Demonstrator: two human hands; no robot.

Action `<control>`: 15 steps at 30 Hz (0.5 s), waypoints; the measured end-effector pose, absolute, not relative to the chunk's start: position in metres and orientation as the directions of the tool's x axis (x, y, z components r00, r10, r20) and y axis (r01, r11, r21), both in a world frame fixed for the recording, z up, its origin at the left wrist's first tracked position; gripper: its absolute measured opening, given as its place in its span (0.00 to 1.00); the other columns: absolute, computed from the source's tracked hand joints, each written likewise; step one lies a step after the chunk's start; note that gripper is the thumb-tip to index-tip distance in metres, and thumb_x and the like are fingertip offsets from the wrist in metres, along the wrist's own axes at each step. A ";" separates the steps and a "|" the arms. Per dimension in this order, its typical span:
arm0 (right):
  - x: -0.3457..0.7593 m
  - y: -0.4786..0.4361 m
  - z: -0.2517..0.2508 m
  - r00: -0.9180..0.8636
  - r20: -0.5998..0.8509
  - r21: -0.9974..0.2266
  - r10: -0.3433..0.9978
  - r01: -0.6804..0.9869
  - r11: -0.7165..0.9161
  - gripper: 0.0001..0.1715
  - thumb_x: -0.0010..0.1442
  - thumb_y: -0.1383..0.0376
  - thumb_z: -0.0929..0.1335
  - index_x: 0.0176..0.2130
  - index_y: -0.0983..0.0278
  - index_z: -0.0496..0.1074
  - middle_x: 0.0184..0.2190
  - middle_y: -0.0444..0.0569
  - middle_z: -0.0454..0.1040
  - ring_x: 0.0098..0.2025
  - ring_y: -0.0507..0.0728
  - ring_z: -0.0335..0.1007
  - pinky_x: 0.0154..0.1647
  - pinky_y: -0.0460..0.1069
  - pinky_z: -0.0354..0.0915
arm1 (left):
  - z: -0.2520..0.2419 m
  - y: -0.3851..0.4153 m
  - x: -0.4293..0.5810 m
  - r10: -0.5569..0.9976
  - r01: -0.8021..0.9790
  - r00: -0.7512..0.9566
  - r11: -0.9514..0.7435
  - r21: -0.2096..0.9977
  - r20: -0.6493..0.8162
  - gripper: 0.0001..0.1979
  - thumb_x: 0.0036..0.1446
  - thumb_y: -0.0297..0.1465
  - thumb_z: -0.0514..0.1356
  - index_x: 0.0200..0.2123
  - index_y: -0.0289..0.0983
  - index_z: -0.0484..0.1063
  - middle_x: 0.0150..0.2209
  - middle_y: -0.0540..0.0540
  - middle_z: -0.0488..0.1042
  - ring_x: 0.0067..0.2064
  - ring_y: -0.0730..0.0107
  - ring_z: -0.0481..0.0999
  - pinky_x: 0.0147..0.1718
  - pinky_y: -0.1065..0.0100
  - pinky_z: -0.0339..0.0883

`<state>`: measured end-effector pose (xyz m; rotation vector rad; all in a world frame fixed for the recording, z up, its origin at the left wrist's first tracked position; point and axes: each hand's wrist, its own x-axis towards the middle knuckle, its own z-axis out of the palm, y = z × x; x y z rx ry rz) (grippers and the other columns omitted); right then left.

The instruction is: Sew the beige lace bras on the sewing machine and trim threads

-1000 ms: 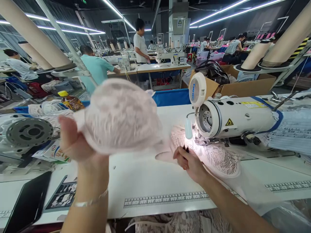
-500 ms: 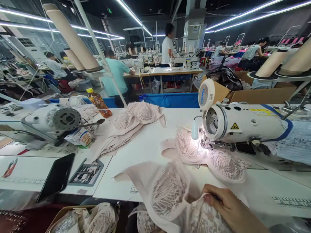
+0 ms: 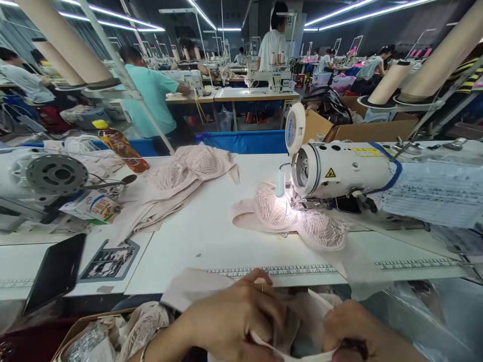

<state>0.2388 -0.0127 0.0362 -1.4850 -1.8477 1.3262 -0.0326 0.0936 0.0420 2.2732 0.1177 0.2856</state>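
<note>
Your left hand [image 3: 241,311] and right hand [image 3: 350,327] grip a bra [image 3: 192,285] in front of the sewing machine [image 3: 339,168], seemingly arranging it. Next calls for untwisted fabric.

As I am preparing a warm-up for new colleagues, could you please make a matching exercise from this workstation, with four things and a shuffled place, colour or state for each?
Things:
1. Drink bottle
2. Left hand
3. Black flat device
4. Lace bra

Descriptions:
A. Lit up at the sewing machine
B. Left of the grey tray
C. Topped with yellow
D. Gripping pale fabric

Pairs: 1-C, 2-D, 3-B, 4-A
</note>
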 end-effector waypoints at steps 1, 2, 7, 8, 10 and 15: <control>0.242 -0.012 0.039 -0.359 -0.234 -0.865 0.904 0.500 -0.025 0.15 0.58 0.51 0.74 0.25 0.55 0.77 0.24 0.46 0.74 0.35 0.60 0.72 0.38 0.50 0.65 | 0.040 0.094 -0.036 0.178 -0.011 0.975 -0.563 0.826 0.134 0.19 0.64 0.35 0.62 0.22 0.38 0.64 0.31 0.49 0.78 0.39 0.67 0.78 0.50 0.63 0.67; 0.244 -0.010 0.042 -0.386 -0.227 -0.874 0.894 0.487 -0.011 0.17 0.59 0.50 0.74 0.25 0.56 0.77 0.23 0.45 0.72 0.34 0.59 0.71 0.38 0.50 0.64 | 0.037 0.094 -0.038 0.189 0.010 0.978 -0.457 0.890 0.087 0.19 0.65 0.37 0.59 0.22 0.39 0.62 0.26 0.49 0.74 0.33 0.69 0.75 0.41 0.65 0.68; 0.241 0.010 0.047 -0.545 -0.149 -0.946 0.825 0.320 0.041 0.31 0.64 0.41 0.66 0.25 0.62 0.72 0.26 0.45 0.67 0.28 0.54 0.64 0.31 0.49 0.57 | 0.020 0.094 -0.044 0.358 0.208 0.898 0.168 0.964 -0.256 0.25 0.63 0.50 0.58 0.23 0.37 0.63 0.22 0.52 0.61 0.25 0.73 0.63 0.26 0.71 0.60; 0.241 0.013 0.044 -0.548 -0.145 -0.960 0.824 0.279 0.016 0.32 0.64 0.40 0.65 0.25 0.62 0.70 0.27 0.46 0.67 0.29 0.54 0.63 0.30 0.49 0.56 | 0.016 0.093 -0.043 0.429 0.200 0.854 0.249 0.948 -0.293 0.26 0.60 0.51 0.62 0.23 0.36 0.64 0.23 0.52 0.62 0.26 0.74 0.63 0.27 0.71 0.60; 0.242 0.015 0.032 -0.521 -0.152 -0.980 0.840 0.191 -0.059 0.33 0.64 0.39 0.65 0.24 0.62 0.68 0.25 0.45 0.65 0.27 0.53 0.60 0.28 0.49 0.53 | 0.007 0.090 -0.040 0.592 0.100 0.747 0.352 0.931 -0.304 0.26 0.53 0.50 0.68 0.21 0.35 0.64 0.24 0.51 0.64 0.27 0.75 0.63 0.27 0.72 0.58; 0.247 0.010 -0.013 -0.321 -0.235 -0.961 0.917 -0.063 -0.268 0.33 0.60 0.41 0.70 0.21 0.62 0.65 0.19 0.41 0.58 0.21 0.51 0.51 0.23 0.48 0.49 | -0.019 0.074 -0.028 0.698 -0.245 0.637 0.586 0.773 -0.328 0.32 0.48 0.47 0.72 0.17 0.36 0.54 0.18 0.57 0.52 0.20 0.82 0.49 0.20 0.74 0.43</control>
